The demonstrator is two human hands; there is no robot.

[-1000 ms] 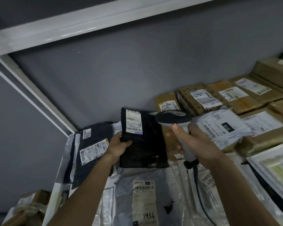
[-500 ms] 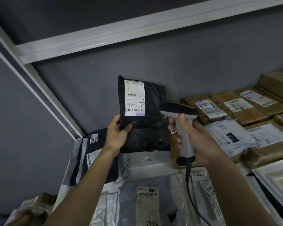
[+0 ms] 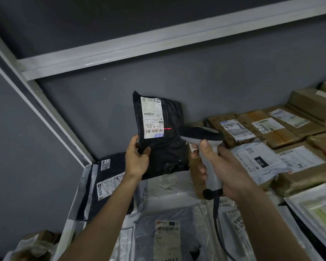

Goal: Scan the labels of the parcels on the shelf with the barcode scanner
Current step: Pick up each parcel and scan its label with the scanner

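1. The left hand [image 3: 137,161] pinches the black parcel [image 3: 162,140] at its lower left edge, thumb in front and fingers behind, and holds it upright above the rear left corner of the shelf [image 3: 73,210], clear of the parcels lying there.

2. The parcel's long axis runs nearly vertical; its white label [image 3: 152,117] faces the person and runs the same way, with the lower barcode close to the label's bottom edge.

3. The right hand [image 3: 222,170] is wrapped round the handle of the barcode scanner [image 3: 201,136], forefinger at the trigger side; the cable [image 3: 217,217] hangs down from the handle's base.

4. The scanner's nose points left at the parcel, just beside its right edge, so the label lies left of the nose and slightly above it.

5. The red scan line [image 3: 167,128] falls on the black wrap just right of the label, level with the top of the lower barcode and apparently not across its bars.

6. Judgement: the coming move turns on that small offset; swinging the nose a little left and a touch down, or sliding the parcel right, should lay the line across the bars.

7. The right hand is nearer the gap and seems the easier one to correct with.

8. Flat grey mailers [image 3: 167,232] lie along the shelf's front and cardboard boxes [image 3: 262,127] toward the rear right, labels up; whether they have been scanned cannot be told.
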